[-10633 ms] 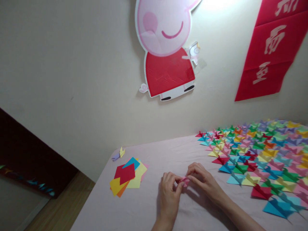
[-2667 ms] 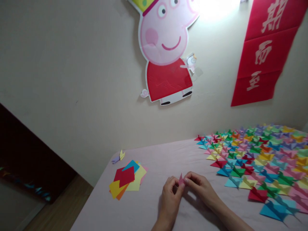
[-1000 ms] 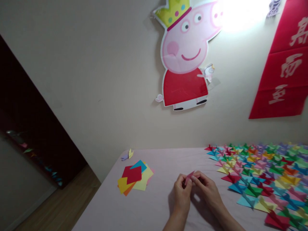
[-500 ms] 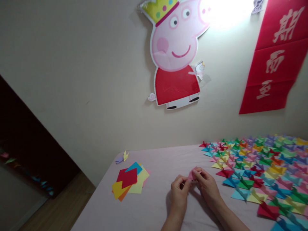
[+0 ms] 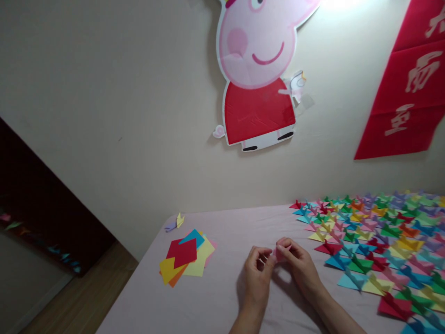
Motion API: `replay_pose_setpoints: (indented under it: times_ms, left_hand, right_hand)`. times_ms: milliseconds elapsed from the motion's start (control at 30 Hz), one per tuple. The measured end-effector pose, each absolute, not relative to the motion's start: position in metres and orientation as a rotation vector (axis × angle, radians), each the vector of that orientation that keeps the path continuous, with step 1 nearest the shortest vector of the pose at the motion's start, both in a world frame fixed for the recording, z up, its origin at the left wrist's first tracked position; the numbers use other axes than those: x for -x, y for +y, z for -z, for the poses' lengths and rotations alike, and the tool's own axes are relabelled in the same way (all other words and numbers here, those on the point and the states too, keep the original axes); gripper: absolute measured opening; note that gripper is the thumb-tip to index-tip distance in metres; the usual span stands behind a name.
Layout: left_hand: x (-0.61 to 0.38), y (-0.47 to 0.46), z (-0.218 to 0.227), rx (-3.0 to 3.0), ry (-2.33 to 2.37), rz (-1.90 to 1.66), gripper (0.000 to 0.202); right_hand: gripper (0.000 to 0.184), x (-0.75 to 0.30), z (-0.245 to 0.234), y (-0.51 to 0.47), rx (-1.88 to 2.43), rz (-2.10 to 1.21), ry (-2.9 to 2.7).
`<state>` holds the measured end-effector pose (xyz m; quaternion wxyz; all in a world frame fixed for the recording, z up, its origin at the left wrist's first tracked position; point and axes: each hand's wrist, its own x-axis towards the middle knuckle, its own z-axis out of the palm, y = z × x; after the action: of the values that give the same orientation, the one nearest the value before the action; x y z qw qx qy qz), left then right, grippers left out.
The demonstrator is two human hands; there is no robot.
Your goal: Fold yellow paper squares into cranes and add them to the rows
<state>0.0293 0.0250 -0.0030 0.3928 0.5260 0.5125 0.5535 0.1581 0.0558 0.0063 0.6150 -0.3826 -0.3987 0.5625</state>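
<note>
A small piece of folded pink paper [image 5: 282, 254] is pinched between both hands above the pale pink cloth [image 5: 222, 306]. My left hand [image 5: 257, 266] grips its left end with thumb and fingertips. On the other side, my right hand [image 5: 298, 260] has its thumb and fingers closed on the paper, covering much of it. The exact folds are too small to make out. To the right lie many folded paper cranes [image 5: 361, 264] in rows of mixed colours.
Loose coloured paper squares [image 5: 184, 254] overlap left of my hands. Behind them, a yellow and a purple folded piece [image 5: 180, 220] rest near the surface's far left corner. A cartoon pig cutout [image 5: 259, 111] and a red banner [image 5: 399, 93] hang on the wall.
The view has tipped down slightly and shifted left. Both hands still hold the pink paper, with the left fingers slightly rearranged on it.
</note>
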Motion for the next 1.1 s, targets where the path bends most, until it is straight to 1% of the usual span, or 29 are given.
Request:
replay_pose_setpoints:
  times_ms: [167,267,467,533,567,667,833,1000,1100]
  left_hand:
    - [-0.031,0.027,0.008,-1.395,1.286,-1.368,0.02]
    - [-0.032,0.026,0.009,-1.411,1.287,-1.374,0.019]
    - [-0.032,0.027,0.007,-1.361,1.266,-1.431,0.03]
    - [-0.032,0.028,0.007,-1.338,1.251,-1.445,0.032]
    - [-0.033,0.029,0.008,-1.329,1.247,-1.448,0.032]
    - [-0.034,0.029,0.008,-1.316,1.255,-1.453,0.028]
    - [-0.035,0.026,-0.001,-1.308,1.334,-1.513,0.012]
    - [-0.032,0.023,-0.012,-1.451,1.311,-1.637,0.003]
    - [-0.032,0.025,-0.011,-1.479,1.3,-1.646,0.004]
  right_hand:
    - [0.036,-0.156,-0.004,0.054,0.902,-1.313,-0.956]
    - [0.038,-0.159,-0.002,0.055,0.919,-1.3,-0.947]
    - [0.051,-0.156,-0.002,0.055,0.911,-1.315,-0.855]
    - [0.051,-0.154,-0.004,0.055,0.881,-1.351,-0.847]
    - [0.049,-0.153,-0.005,0.055,0.871,-1.365,-0.858]
    - [0.038,-0.152,-0.006,0.054,0.863,-1.36,-0.92]
    - [0.039,-0.156,-0.005,0.055,0.88,-1.27,-0.988]
    - [0.035,-0.155,-0.002,0.054,0.893,-1.204,-1.147]
    - [0.035,-0.154,0.0,0.054,0.902,-1.167,-1.211]
